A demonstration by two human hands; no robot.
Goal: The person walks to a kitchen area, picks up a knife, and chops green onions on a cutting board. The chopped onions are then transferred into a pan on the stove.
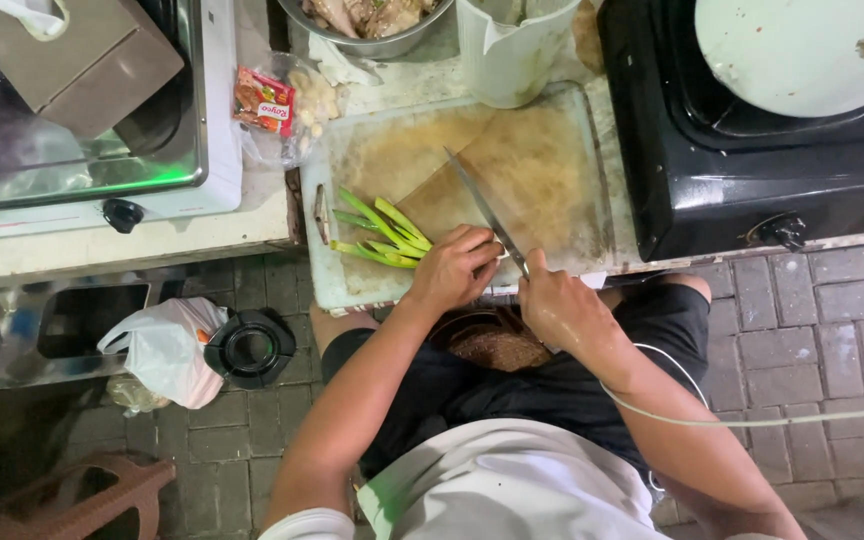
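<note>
Fingers [472,250] atop green stalks [384,235] (knife [487,212] alongside)

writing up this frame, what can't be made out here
Head view only:
- knife handle: hidden inside right hand.
- green stalks: near ends covered by left hand.
- metal bowl and white jug: cut off by top edge.
- white lid: cut by frame edges.

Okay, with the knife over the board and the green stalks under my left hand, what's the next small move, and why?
Probably bring the knife down across the green stalks just beside the left hand. The right hand grips the handle with the blade angled up over the cutting board, and the left hand's fingers are curled back, pinning the bunch.
</note>
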